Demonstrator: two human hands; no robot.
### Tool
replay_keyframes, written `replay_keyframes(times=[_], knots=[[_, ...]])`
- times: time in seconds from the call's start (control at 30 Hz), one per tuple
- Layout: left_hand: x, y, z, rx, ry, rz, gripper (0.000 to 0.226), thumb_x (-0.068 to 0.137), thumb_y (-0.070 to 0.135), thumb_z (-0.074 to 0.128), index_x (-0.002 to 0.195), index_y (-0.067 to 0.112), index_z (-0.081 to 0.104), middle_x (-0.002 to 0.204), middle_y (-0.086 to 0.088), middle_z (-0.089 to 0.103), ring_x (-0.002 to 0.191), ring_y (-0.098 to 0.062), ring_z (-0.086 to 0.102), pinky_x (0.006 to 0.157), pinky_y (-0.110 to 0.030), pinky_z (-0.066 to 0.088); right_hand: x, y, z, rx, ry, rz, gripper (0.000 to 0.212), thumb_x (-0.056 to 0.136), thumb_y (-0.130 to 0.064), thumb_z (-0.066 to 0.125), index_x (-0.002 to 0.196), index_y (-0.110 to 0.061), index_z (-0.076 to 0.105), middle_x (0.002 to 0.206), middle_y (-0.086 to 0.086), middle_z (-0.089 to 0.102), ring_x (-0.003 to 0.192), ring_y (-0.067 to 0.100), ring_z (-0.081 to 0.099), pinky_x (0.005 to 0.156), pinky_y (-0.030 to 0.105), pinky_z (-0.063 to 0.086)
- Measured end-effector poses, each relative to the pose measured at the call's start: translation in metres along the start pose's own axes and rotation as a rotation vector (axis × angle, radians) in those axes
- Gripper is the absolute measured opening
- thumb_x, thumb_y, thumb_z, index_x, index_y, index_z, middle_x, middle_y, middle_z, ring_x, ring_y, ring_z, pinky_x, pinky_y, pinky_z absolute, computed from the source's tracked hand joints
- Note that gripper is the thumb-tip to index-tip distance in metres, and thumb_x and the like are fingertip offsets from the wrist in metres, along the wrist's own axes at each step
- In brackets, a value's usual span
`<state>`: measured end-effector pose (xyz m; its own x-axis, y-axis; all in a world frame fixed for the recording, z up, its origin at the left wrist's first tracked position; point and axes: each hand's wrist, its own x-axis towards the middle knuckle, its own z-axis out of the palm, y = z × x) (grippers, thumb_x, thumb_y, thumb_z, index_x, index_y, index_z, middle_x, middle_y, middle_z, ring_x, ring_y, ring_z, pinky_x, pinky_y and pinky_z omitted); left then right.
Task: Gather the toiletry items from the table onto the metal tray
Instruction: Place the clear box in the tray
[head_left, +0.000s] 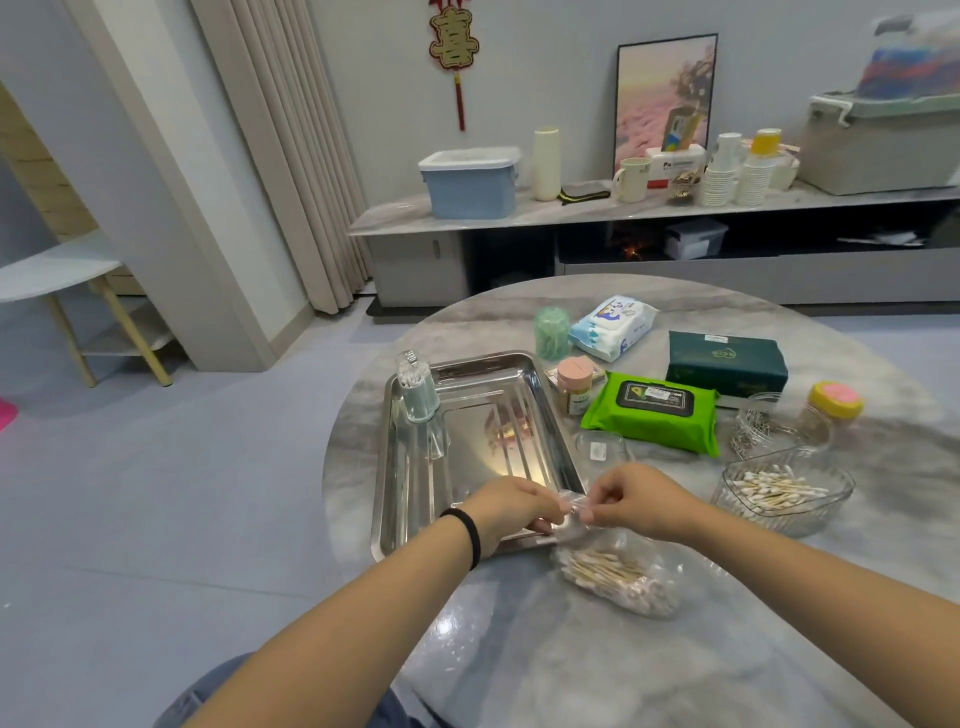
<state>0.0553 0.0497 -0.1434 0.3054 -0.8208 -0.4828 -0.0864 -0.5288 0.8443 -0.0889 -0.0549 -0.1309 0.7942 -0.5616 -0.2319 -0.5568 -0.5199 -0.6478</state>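
Fingertips of both hands pinch the twisted neck of a clear bag of cotton swabs (621, 574), which lies on the marble table (571, 665) just beside the metal tray (483, 441)'s near corner. Left hand (511, 506) reaches over the tray's rim; right hand (636, 496) meets it, forearms angled inward.

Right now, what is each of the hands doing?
Left hand: closed, pinching the top of the plastic bag of cotton swabs.
Right hand: closed, pinching the same bag top.
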Motion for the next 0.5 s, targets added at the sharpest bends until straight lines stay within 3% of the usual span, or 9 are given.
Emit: replay_keyframes(times=[0.1, 0.17, 0.33, 0.5], knots=[[0.006, 0.006, -0.003, -0.032, -0.018, 0.026, 0.015, 0.080, 0.013, 0.071, 0.069, 0.015, 0.061, 0.067, 0.000, 0.058, 0.062, -0.008, 0.051, 0.056, -0.013, 0.043, 0.007, -0.006, -0.010, 0.119, 0.026, -0.016, 0.021, 0.079, -0.022, 0.073, 0.061, -0.025, 0.064, 0.047, -0.011, 0.055, 0.043, -0.002, 0.047, 0.044, 0.008, 0.032], [0.011, 0.012, -0.009, -0.068, 0.010, 0.060, 0.019, 0.082, 0.017, 0.069, 0.067, 0.015, 0.058, 0.063, 0.002, 0.054, 0.059, -0.008, 0.045, 0.053, -0.014, 0.038, 0.015, -0.011, -0.018, 0.192, 0.025, -0.025, 0.022, 0.079, -0.024, 0.073, 0.059, -0.022, 0.063, 0.051, -0.007, 0.055, 0.045, 0.002, 0.048, 0.047, 0.013, 0.037], [0.021, 0.032, -0.033, -0.335, 0.089, 0.121, 0.015, 0.092, 0.018, 0.056, 0.079, 0.012, 0.059, 0.074, -0.002, 0.061, 0.062, -0.011, 0.057, 0.055, -0.019, 0.049, 0.042, -0.026, -0.039, 0.207, -0.094, 0.012, 0.024, 0.083, -0.033, 0.067, 0.079, -0.009, 0.064, 0.068, 0.002, 0.061, 0.060, 0.009, 0.060, 0.055, 0.015, 0.049], [0.028, 0.051, -0.061, -0.460, 0.331, 0.236, 0.014, 0.093, 0.021, 0.055, 0.084, 0.011, 0.060, 0.084, -0.004, 0.066, 0.076, -0.015, 0.064, 0.080, -0.027, 0.052, 0.080, -0.044, -0.054, 0.249, -0.136, 0.055, 0.020, 0.092, -0.024, 0.057, 0.077, -0.016, 0.067, 0.071, 0.002, 0.068, 0.059, 0.011, 0.062, 0.056, 0.021, 0.055]])
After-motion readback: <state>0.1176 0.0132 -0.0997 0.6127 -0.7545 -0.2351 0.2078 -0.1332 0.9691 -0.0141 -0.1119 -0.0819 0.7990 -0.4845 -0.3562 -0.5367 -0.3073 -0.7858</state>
